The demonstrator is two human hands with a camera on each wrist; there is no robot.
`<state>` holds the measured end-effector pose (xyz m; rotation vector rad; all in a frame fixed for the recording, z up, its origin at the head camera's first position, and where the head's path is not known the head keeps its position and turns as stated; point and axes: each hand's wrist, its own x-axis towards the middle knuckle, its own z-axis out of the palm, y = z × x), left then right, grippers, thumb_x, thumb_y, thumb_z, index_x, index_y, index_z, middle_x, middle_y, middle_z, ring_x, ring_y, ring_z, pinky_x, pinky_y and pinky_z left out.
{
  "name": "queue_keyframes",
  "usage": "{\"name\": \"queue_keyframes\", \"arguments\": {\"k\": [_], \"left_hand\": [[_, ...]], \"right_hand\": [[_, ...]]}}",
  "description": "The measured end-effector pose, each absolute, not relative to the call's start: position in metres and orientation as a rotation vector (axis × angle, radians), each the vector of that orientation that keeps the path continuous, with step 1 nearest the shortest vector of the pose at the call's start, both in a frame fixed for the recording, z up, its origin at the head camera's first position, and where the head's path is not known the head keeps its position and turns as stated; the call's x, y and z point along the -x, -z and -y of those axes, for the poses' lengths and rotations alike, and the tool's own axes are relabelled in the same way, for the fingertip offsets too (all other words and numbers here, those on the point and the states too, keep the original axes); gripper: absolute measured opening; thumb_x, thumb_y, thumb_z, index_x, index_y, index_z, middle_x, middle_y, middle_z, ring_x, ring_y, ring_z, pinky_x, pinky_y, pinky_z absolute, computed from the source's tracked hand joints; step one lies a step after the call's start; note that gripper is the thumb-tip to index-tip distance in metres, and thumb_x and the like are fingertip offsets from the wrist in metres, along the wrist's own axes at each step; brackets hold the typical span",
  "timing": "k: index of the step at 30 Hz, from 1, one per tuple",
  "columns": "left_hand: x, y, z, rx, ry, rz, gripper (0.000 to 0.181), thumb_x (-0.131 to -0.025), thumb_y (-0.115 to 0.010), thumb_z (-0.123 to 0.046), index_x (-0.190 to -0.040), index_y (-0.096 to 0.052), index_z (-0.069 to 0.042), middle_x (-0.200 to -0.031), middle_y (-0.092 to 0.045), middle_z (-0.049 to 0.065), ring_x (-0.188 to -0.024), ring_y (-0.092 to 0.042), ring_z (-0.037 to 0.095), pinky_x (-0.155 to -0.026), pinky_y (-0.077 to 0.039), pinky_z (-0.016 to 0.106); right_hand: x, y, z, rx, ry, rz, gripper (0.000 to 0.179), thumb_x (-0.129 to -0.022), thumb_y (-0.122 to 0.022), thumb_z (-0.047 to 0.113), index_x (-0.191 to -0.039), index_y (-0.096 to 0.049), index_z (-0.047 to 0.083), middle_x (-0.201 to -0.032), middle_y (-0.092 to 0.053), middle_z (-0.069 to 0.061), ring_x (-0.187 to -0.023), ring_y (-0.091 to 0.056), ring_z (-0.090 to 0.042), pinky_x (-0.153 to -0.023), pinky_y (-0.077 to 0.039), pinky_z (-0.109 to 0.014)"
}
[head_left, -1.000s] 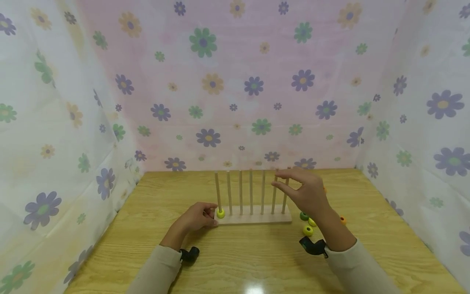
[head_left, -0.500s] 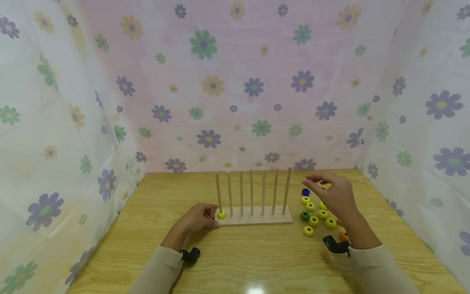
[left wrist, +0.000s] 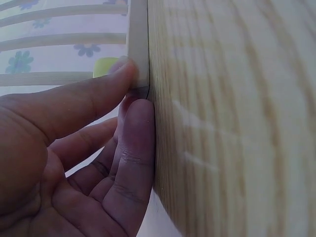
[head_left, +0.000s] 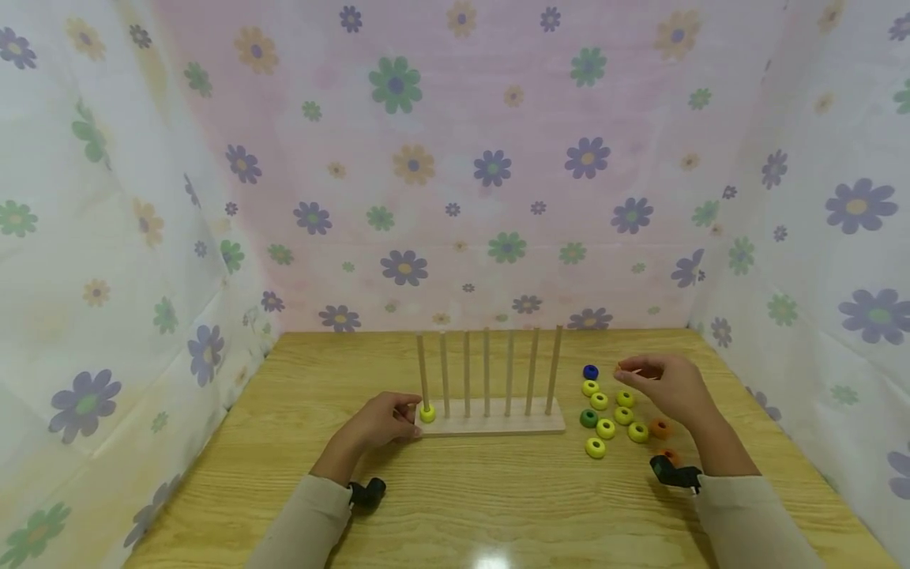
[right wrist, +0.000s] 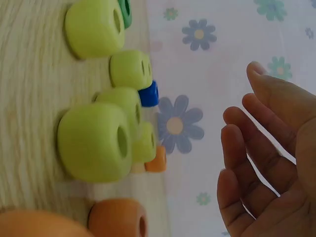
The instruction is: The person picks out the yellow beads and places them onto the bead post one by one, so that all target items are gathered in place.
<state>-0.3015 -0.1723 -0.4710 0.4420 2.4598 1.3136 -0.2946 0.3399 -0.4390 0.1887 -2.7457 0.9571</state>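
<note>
At the right side of the counter [head_left: 455, 498], the right hand [head_left: 675, 387] is over the far part of a group of loose beads. It holds nothing: the right wrist view shows its fingers loosely bent, with a wide gap to the thumb. One small orange bead [right wrist: 155, 159] lies near the blue bead [head_left: 591, 371]; the head view shows orange at the fingertips, but contact cannot be confirmed.

Change noted: against the picture from a second ago, the right hand has left the far-right dowels and shifted rightward. Yellow beads [head_left: 624, 416] that it covered are now exposed, as is the green bead [head_left: 588, 418] in full. Judged from this, the work stands at a new reach among the loose beads.

The rack [head_left: 490, 425] is unmoved. Seven dowels stand upright, and one yellow bead [head_left: 427, 416] sits around the base of the leftmost; the other six carry none. The left hand [head_left: 380, 419] is unchanged, its fingers narrow, holding the rack's left end. Two further orange beads [head_left: 660, 428] lie near the right wrist, one partly hidden by the wrist camera [head_left: 675, 476].
</note>
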Motion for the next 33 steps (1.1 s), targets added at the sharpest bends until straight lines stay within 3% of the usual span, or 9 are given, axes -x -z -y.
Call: {"name": "queue_keyframes", "arguments": {"k": [6,11,33], "left_hand": [[0.302,0.473,0.173,-0.435,-1.290,-2.481,0.066,-0.091,-0.079,-0.007,-0.151,-0.052,-0.002,-0.100,-0.062,0.009,-0.079,-0.059,0.018,-0.064,-0.054,0.030],[0.304,0.473,0.174,-0.449,-1.293,-2.482,0.066,-0.092,-0.079,-0.008,-0.152,-0.052,-0.003,-0.101,-0.062,0.009,-0.080,-0.060,0.018,-0.066,-0.054,0.031],[0.304,0.472,0.174,-0.468,-1.284,-2.494,0.066,-0.091,-0.079,-0.006,-0.151,-0.052,-0.001,-0.100,-0.064,0.009,-0.079,-0.059,0.018,-0.065,-0.052,0.031]], "right_hand": [[0.296,0.451,-0.356,-0.140,-1.029,2.822,0.059,-0.095,-0.067,0.059,-0.128,-0.074,0.011,-0.127,-0.070,-0.016,-0.105,-0.068,-0.032,-0.080,-0.059,-0.045],[0.298,0.455,-0.365,-0.168,-1.028,2.865,0.054,-0.098,-0.069,0.052,-0.131,-0.072,0.010,-0.131,-0.068,-0.020,-0.110,-0.068,-0.037,-0.084,-0.059,-0.051],[0.296,0.468,-0.376,-0.204,-1.181,2.976,0.045,-0.097,-0.076,0.033,-0.131,-0.070,0.004,-0.129,-0.068,-0.022,-0.111,-0.069,-0.036,-0.084,-0.061,-0.043]]}}
